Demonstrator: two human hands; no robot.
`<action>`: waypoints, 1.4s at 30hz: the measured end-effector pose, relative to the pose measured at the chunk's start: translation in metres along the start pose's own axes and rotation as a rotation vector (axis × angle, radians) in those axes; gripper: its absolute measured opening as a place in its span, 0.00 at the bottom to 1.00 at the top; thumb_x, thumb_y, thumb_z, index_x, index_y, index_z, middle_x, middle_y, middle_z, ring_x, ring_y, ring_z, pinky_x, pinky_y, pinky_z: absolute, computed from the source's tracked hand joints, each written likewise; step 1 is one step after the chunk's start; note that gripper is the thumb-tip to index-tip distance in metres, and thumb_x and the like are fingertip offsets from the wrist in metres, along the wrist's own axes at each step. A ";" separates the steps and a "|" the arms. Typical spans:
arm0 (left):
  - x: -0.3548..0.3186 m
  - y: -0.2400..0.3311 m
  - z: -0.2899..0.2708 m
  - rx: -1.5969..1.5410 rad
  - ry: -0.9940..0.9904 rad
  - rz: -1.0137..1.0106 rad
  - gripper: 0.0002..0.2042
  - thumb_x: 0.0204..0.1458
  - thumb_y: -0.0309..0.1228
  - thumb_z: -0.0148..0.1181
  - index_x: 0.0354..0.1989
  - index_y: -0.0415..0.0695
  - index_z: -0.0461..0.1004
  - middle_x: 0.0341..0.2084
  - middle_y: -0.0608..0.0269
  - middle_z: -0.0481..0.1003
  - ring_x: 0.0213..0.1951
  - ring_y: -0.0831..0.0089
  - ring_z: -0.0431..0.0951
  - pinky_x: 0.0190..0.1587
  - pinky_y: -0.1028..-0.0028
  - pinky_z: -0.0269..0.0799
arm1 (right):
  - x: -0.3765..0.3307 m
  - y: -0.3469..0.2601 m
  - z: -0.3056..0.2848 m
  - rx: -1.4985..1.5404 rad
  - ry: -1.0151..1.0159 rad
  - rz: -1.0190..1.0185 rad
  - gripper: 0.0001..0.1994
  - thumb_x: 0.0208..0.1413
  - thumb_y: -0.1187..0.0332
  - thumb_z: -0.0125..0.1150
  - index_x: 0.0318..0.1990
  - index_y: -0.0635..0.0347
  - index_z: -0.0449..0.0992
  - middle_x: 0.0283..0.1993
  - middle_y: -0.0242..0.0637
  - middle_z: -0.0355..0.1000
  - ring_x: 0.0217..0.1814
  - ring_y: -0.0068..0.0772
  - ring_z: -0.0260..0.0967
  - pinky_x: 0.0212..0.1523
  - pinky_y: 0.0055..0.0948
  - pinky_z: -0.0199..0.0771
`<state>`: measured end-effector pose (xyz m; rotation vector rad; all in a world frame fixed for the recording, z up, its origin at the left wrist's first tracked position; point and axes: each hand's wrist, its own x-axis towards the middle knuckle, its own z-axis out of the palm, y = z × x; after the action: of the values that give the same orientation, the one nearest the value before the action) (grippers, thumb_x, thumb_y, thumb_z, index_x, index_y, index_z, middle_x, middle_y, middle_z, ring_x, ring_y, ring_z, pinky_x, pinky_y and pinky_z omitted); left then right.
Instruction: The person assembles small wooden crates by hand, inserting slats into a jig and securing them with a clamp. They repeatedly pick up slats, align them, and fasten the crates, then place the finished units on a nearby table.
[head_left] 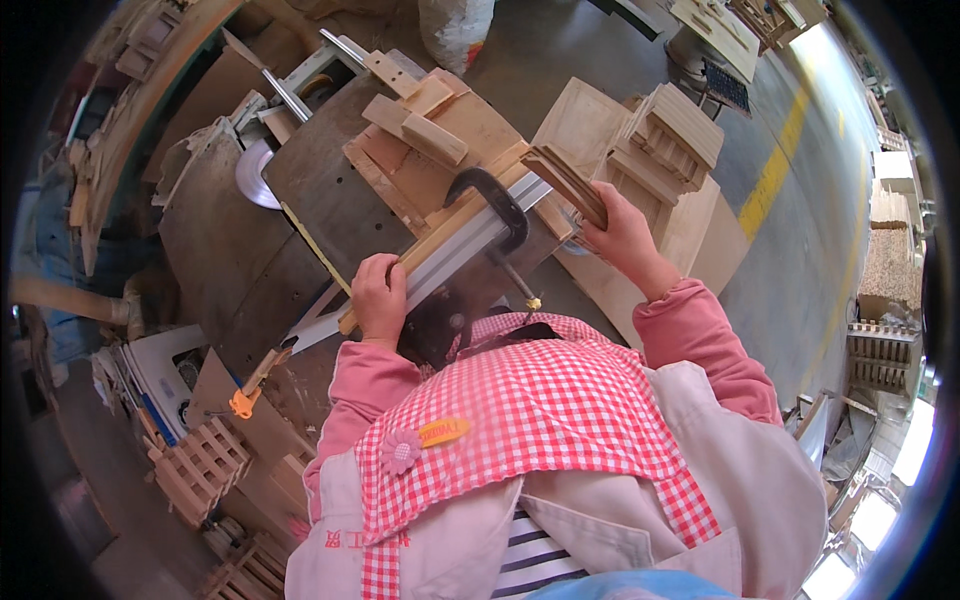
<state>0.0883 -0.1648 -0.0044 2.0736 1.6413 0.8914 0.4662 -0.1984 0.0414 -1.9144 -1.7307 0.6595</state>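
Note:
My right hand (625, 238) is closed round the near end of a few thin wooden boards (562, 182), held tilted at the right edge of the saw table (335, 180). My left hand (380, 297) grips the wooden strip (437, 235) that runs along the aluminium rail (462, 250) at the table's front. Its fingers curl over the strip, and whether a small piece lies under them is hidden. A black C-clamp (512, 205) is fastened over the strip and rail between my hands. Farther left, the round saw blade (258, 175) stands up from the table.
Wooden blocks (418, 130) rest on a board on the saw table. To the right, stacked wooden pieces (675, 135) sit on a wooden panel (715, 235). An orange-tipped clamp (242, 402) juts out at the lower left. Slatted wooden pieces (205, 468) stand below it. A white sack (455, 30) is behind.

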 end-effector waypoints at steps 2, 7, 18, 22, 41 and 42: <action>0.000 -0.001 0.001 -0.009 0.000 -0.006 0.05 0.52 0.29 0.57 0.35 0.43 0.76 0.36 0.58 0.77 0.41 0.58 0.76 0.45 0.63 0.69 | 0.000 0.002 0.000 -0.162 -0.158 0.074 0.20 0.47 0.69 0.62 0.50 0.59 0.67 0.40 0.53 0.73 0.42 0.56 0.72 0.41 0.43 0.71; -0.001 -0.006 0.003 -0.004 0.012 0.004 0.06 0.52 0.29 0.57 0.36 0.43 0.76 0.37 0.57 0.77 0.41 0.57 0.76 0.45 0.63 0.70 | -0.002 0.003 0.004 -0.142 -0.167 0.117 0.17 0.50 0.69 0.62 0.47 0.59 0.67 0.33 0.49 0.72 0.35 0.52 0.72 0.35 0.41 0.71; 0.027 0.096 -0.020 -1.444 -0.615 -0.218 0.29 0.53 0.40 0.64 0.61 0.39 0.65 0.54 0.59 0.71 0.56 0.68 0.71 0.59 0.67 0.68 | -0.010 -0.094 0.006 1.367 -1.177 0.290 0.21 0.45 0.67 0.68 0.45 0.62 0.67 0.28 0.31 0.64 0.23 0.21 0.61 0.22 0.21 0.61; 0.026 0.125 -0.048 -1.579 -0.640 -0.322 0.28 0.48 0.36 0.66 0.57 0.38 0.67 0.51 0.56 0.73 0.53 0.67 0.73 0.57 0.68 0.69 | 0.001 -0.127 0.035 1.259 -1.495 0.192 0.25 0.45 0.64 0.71 0.50 0.62 0.68 0.36 0.33 0.68 0.38 0.27 0.67 0.39 0.24 0.68; -0.014 0.055 -0.057 -1.113 -0.071 -0.387 0.25 0.48 0.34 0.67 0.56 0.43 0.70 0.57 0.53 0.70 0.55 0.67 0.71 0.57 0.69 0.65 | 0.050 -0.203 0.094 0.574 -0.819 -0.473 0.25 0.55 0.70 0.62 0.59 0.62 0.63 0.50 0.46 0.69 0.53 0.38 0.68 0.52 0.32 0.68; -0.022 0.047 -0.053 -0.923 -0.050 -0.418 0.26 0.48 0.34 0.67 0.57 0.43 0.69 0.57 0.54 0.70 0.56 0.65 0.71 0.58 0.68 0.65 | 0.062 -0.207 0.100 0.431 -0.811 -0.459 0.22 0.54 0.69 0.63 0.55 0.62 0.65 0.49 0.47 0.69 0.51 0.42 0.69 0.50 0.34 0.69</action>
<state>0.0850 -0.2040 0.0581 1.0732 1.2043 1.1316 0.2491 -0.1152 0.0926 -0.9371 -2.1323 1.5969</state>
